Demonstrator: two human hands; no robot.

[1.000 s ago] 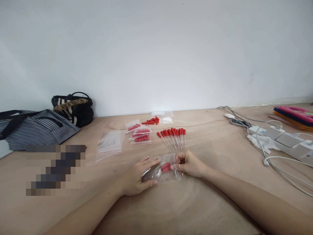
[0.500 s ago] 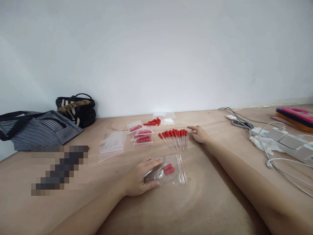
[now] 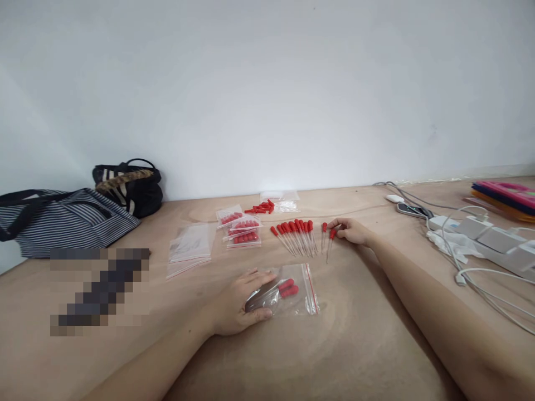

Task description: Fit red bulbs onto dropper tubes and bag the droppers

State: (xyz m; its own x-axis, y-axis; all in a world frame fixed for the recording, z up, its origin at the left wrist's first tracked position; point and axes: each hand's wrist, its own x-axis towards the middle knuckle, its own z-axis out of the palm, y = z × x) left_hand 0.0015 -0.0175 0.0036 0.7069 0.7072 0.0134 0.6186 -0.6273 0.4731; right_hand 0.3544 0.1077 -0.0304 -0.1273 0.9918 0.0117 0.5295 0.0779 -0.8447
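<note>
My left hand [image 3: 244, 303] lies spread on the left end of a clear zip bag [image 3: 303, 298], which holds two red-bulbed droppers [image 3: 289, 291]. My right hand [image 3: 349, 231] has its fingers closed at the red bulb of a glass dropper [image 3: 332, 234]. Another dropper [image 3: 324, 228] stands apart just left of it. Farther left, several droppers [image 3: 298, 231] lie in a fanned row with their red bulbs away from me. Filled bags [image 3: 246, 238] of red bulbs overlap beyond my left hand, and flat clear bags [image 3: 190, 245] lie to their left.
Loose red bulbs [image 3: 263, 208] and a bag of clear tubes [image 3: 286, 201] lie near the wall. Striped [image 3: 75, 223] and black [image 3: 146, 192] bags stand at the left. Cables, a white power strip [image 3: 493, 239] and a coloured stack [image 3: 507, 197] occupy the right.
My right hand has moved right and its fingers have closed on a dropper. Two droppers now lie apart from the right end of the row. My left hand has stayed in place.
</note>
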